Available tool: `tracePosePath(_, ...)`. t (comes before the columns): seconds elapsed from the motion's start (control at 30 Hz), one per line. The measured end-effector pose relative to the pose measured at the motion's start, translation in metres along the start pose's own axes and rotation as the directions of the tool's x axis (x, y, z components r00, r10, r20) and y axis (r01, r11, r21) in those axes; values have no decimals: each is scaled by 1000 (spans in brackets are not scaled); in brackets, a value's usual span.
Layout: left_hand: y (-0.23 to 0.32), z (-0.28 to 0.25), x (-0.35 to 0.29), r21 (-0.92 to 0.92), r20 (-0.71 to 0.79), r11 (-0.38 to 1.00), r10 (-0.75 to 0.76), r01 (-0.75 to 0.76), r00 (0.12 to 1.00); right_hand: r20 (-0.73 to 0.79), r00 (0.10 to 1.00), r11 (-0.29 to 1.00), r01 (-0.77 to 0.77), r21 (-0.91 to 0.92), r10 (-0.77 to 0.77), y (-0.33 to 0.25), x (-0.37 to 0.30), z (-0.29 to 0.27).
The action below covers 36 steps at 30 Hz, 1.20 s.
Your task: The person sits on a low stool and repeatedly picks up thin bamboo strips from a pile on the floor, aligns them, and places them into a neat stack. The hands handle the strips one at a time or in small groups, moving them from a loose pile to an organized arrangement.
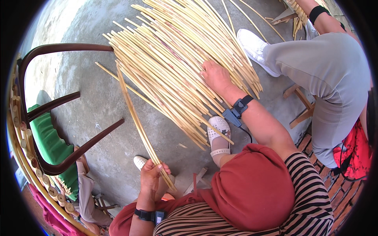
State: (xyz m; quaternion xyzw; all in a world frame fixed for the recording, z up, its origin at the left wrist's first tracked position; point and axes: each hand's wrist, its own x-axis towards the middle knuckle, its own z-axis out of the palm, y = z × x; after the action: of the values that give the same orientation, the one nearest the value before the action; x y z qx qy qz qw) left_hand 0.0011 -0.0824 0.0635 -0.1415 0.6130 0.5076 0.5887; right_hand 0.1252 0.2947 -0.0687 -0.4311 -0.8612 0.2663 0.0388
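Observation:
A wide layer of long, pale yellow peeled sticks (169, 67) lies slantwise on the concrete floor in front of me. My left hand (155, 173) is closed around the lower part of a few long sticks (136, 124), which lean away from me toward the pile's left edge. Over the right side of the pile, my right hand (217, 77) is curled with its fingers down among the sticks. It appears to pinch a stick there, though the fingertips are partly hidden. Both wrists wear dark bands with small devices.
Dark brown curved chair legs (71, 47) stick out at the left, beside a green cloth (55, 141). My white shoe (218, 131) stands at the pile's near edge. Another person in grey trousers (327, 67) sits close on the right, near a wooden stool (303, 104).

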Motion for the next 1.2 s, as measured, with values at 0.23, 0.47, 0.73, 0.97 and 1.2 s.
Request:
tracePosePath(0.23, 0, -5, 3, 31, -4, 995, -91, 91, 996, 119, 993, 956, -27, 292, -8, -16, -3, -8)
tracePosePath(0.47, 10, 9, -3, 38, -12, 996, -86, 86, 996, 765, 565, 288, -711, 642, -309, -113, -80, 3)
tracePosePath(0.73, 19, 26, -4, 64, 174, 991, -130, 120, 976, 771, 354, 368, -723, 585, -529, -133, -98, 10)
tracePosePath(0.97, 24, 36, -5, 23, 187, 982, -190, 189, 964, 721, 443, 302, -697, 651, -533, -138, -103, 11)
tracePosePath(1.2, 30, 48, -15, 121, 173, 971, -223, 204, 959, 737, 356, 295, -750, 592, -574, -142, -104, 6)
